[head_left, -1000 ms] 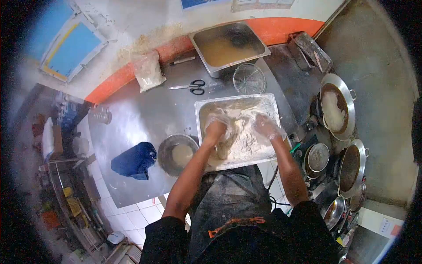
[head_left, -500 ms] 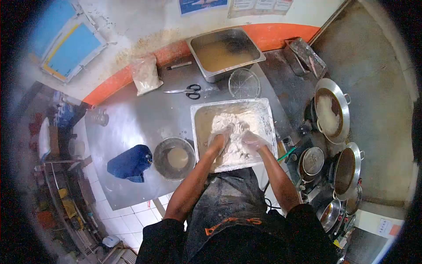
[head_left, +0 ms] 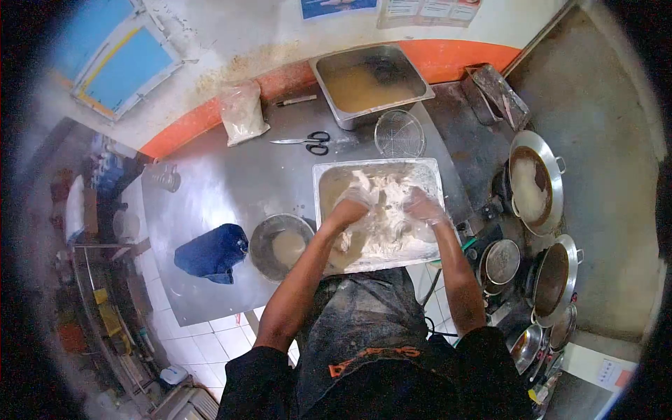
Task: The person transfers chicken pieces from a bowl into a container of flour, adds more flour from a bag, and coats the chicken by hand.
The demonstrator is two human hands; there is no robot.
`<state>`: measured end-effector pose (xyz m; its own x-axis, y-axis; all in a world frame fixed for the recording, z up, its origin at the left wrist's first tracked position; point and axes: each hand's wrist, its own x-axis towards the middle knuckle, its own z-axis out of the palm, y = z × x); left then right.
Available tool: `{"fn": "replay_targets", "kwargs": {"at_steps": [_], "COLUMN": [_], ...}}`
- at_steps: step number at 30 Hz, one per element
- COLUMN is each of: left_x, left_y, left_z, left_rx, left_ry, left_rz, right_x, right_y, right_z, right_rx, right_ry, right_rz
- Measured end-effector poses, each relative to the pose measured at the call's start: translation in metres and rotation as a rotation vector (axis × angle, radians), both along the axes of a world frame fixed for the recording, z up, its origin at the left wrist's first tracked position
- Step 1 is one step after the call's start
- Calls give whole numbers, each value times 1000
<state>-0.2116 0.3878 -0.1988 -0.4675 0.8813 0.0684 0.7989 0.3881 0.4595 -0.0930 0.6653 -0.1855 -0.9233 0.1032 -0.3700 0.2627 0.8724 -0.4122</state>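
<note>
From the head camera, the dark round edge of the lens cuts off the corners, and the left side of the room is too blurred to make out. Both hands are down in one shallow metal tray (head_left: pixel 318 210) at the near edge of the steel table (head_left: pixel 217 189), just in front of the person's apron. The tray holds a pale heap of flour (head_left: pixel 386 234) with lumps in it. What the lumps are I cannot tell.

The left hand (head_left: pixel 353 199) sits on the left of the heap with its fingers bent down into the flour. The right hand (head_left: pixel 422 207) is on the right of the heap, close to the tray's right wall. Both look covered in thin clear film and dusted white. The fingertips are buried, so I cannot tell how far either hand is closed or whether it has hold of anything.

- One round bowl (head_left: pixel 260 241) with pale batter stands just left of the tray.
- One blue cloth (head_left: pixel 212 253) lies further left.
- One pair of scissors (head_left: pixel 308 141) lies on the far side of the table.
- One wire strainer (head_left: pixel 399 133) is also on the far side.
- One deep pan (head_left: pixel 369 82) there holds brownish liquid.
- One plastic bag (head_left: pixel 243 112) is there too.
- Two woks (head_left: pixel 535 183) (head_left: pixel 553 280) and one lidded pot (head_left: pixel 504 261) are off the table to the right.
- More pans at the near right are partly cut off and hard to count.
</note>
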Motion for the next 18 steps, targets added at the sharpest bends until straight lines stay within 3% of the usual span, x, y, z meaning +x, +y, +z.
{"fn": "replay_targets", "kwargs": {"at_steps": [1, 2, 3, 4, 5, 6, 8, 9, 10, 11, 12, 13, 14, 15, 16, 18], "left_x": [6, 15, 21, 19, 14, 10, -6, -13, -4, 16, 33, 39, 42, 50, 61, 87], "left_y": [-1, -5, -7, -7, -7, -7, 0, 3, -12, -37, -52, -49, -41, -35, -31, -29], "left_z": [35, 96, 129, 127, 119, 107, -4, -55, -40, -5, 17, 8, -9, -19, -11, 13], "left_rx": [1, 130, 259, 259, 248, 235, 92, 30, 30, 187, 345, 345, 24, -293, -293, -103], "left_ry": [0, -208, -415, -417, -578, -739, -409, -242, -241, -451, -661, -661, -373, -83, -87, -358], "left_rz": [6, 124, 239, 241, 242, 242, 168, 141, 142, 195, 246, 246, 135, 21, 23, 295], "right_x": [2, 2, 3, 3, 5, 1, -13, -10, 0, 12, 26, 42, 53, 68, 81, 100], "right_y": [-20, -44, -41, -35, -31, -31, -35, -37, -38, -37, -30, -19, -15, -18, -25, -46], "right_z": [37, 80, 74, 62, 54, 69, 117, 113, 98, 77, 48, 10, -27, -58, -86, -143], "right_rx": [-14, -29, -28, -295, -562, -562, -633, -633, -349, -64, -65, 258, 581, 540, 330, -301], "right_ry": [49, 99, 97, 179, 260, 257, 212, 213, 264, 310, 308, 234, 152, 45, -6, 17], "right_rz": [-37, -73, -71, -192, -314, -314, 28, 28, 6, -15, -17, 277, 572, 596, 419, -126]}}
